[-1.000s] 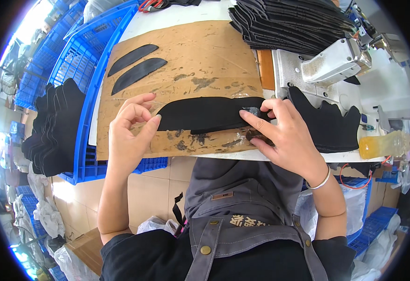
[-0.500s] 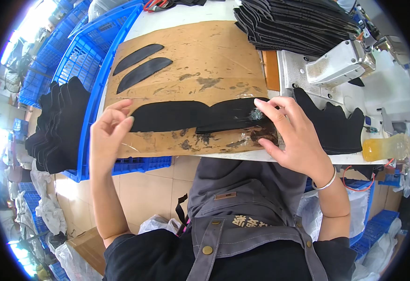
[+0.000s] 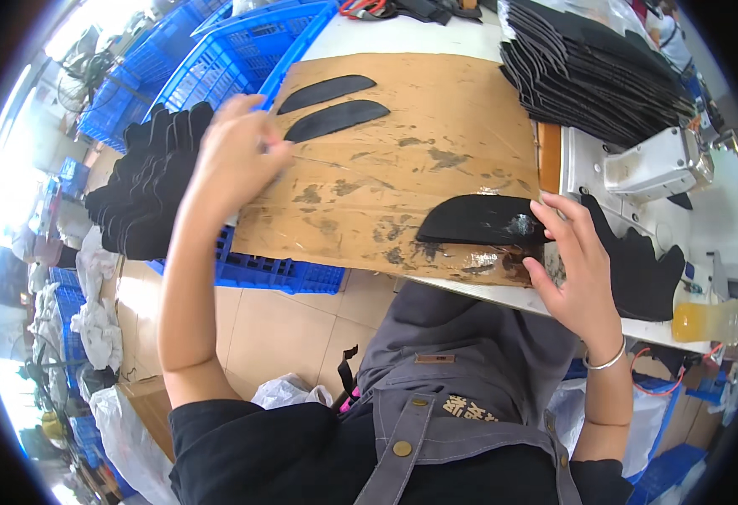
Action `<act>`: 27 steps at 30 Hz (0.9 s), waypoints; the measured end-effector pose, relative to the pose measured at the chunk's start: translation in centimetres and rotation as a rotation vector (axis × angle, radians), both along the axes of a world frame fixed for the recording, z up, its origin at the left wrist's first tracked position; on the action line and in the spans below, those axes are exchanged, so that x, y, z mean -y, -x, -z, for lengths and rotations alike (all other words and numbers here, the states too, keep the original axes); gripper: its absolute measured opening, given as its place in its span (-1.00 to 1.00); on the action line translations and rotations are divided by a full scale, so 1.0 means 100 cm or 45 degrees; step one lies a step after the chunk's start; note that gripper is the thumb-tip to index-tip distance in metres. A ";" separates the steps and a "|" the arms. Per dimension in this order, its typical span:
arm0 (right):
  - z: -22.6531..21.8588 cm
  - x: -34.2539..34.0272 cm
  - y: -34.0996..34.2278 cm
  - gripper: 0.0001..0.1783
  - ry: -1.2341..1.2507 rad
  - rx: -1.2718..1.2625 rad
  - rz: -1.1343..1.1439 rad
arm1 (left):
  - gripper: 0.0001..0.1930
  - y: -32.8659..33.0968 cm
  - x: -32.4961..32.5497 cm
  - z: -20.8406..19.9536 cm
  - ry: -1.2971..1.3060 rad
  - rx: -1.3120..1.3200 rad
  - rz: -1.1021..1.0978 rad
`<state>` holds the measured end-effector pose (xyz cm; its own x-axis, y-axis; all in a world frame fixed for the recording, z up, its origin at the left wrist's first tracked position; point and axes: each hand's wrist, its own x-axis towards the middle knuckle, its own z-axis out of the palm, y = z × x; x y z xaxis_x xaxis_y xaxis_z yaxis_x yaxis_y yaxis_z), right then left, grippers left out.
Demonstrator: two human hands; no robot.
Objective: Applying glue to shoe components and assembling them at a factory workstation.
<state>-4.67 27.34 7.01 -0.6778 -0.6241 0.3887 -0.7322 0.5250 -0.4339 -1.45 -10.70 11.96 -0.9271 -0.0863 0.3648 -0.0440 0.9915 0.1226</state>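
Hands are working apart over a stained cardboard sheet (image 3: 436,151). Right hand (image 3: 575,269) is resting with fingers spread wide at the right end of a black curved piece (image 3: 478,220), fingertips pressing its edge down; nothing is being gripped. The piece is lying flat near the sheet's lower right corner, with shiny wet patches, probably glue, beside and under it. Left hand (image 3: 234,164) is hovering at the sheet's left edge with fingers loosely curled; whether it is pinching anything, I cannot tell. Just beside it two narrow black strips (image 3: 331,105) are lying side by side on the upper part of the sheet.

Judgement: to do this well, the right fingers are best kept flat and pressing evenly along the edge so the piece is not sliding on the wet patch, and kept off the glue itself. The left hand is best lifting one strip only, by its tip.

Further out: black cut pieces (image 3: 146,189) are stacked over a blue crate (image 3: 242,50) to the left, a tall black stack (image 3: 596,71) is sitting upper right, and a white machine (image 3: 651,164) is standing behind the right hand.
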 end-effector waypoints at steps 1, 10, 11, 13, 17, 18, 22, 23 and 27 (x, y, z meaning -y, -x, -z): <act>0.000 0.001 0.000 -0.34 -0.008 -0.021 0.004 | -0.80 0.009 -0.003 0.009 0.004 0.101 0.027; -0.003 -0.009 -0.005 -0.45 0.101 0.025 -0.020 | -0.73 0.050 -0.022 0.026 0.128 0.492 0.179; -0.004 -0.011 -0.005 -0.47 0.142 -0.016 -0.033 | -0.72 0.057 -0.018 0.023 0.012 0.669 0.193; -0.004 -0.017 -0.005 -0.48 0.149 -0.059 -0.045 | -0.77 0.065 -0.010 0.019 -0.121 0.822 0.265; -0.006 -0.024 -0.010 -0.53 0.145 -0.168 -0.052 | -0.77 0.068 -0.016 0.015 -0.040 0.760 0.199; -0.006 -0.027 -0.012 -0.55 0.133 -0.185 -0.043 | -0.77 0.067 -0.021 0.013 -0.040 0.763 0.202; -0.007 -0.035 -0.017 -0.57 0.139 -0.182 -0.012 | -0.71 0.063 -0.030 0.010 -0.042 0.735 0.109; -0.008 -0.038 -0.019 -0.57 0.137 -0.182 -0.007 | -0.70 0.063 -0.029 0.011 -0.021 0.687 0.109; -0.006 -0.045 -0.024 -0.59 0.190 -0.141 0.051 | -0.73 0.061 -0.014 0.027 -0.152 0.568 0.192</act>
